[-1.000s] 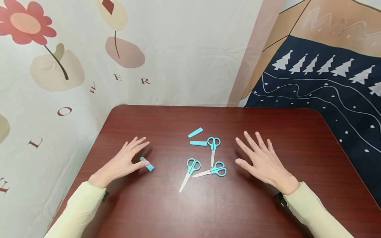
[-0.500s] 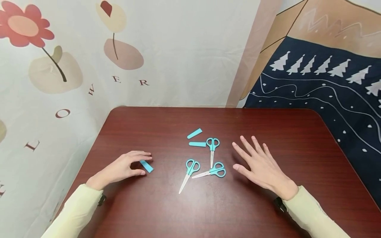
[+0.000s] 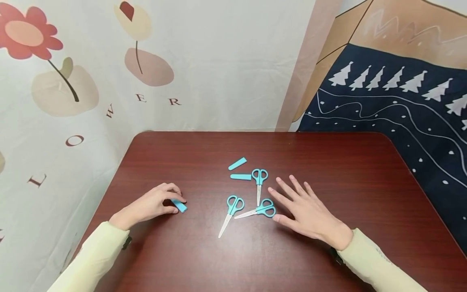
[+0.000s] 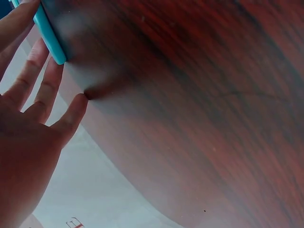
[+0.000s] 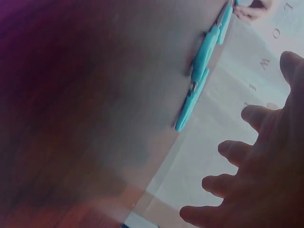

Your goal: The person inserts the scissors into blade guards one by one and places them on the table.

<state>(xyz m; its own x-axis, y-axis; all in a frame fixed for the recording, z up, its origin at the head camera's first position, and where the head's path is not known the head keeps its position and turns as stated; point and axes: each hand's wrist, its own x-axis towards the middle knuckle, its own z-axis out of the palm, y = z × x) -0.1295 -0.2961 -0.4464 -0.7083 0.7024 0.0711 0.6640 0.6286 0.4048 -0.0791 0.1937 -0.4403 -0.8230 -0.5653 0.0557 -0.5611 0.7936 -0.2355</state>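
On the left of the table, the left hand pinches a teal blade cover between thumb and fingers; the left wrist view shows the cover beside the fingers. The right hand is spread with fingers apart and holds nothing. Its thumb is close to the right-hand pair of teal-handled scissors, whose blades point left. Another pair stands just behind with blades toward the front, and a third pair lies to the left, blades toward the front left.
Two more teal covers, one slanted and one level, lie behind the scissors. The brown table meets a white printed cloth at the back and left, and a dark blue tree-patterned cloth on the right.
The left thumb and fingers have come together on the cover, from a spread pose. The right hand has moved left, closer to the scissors, still spread.
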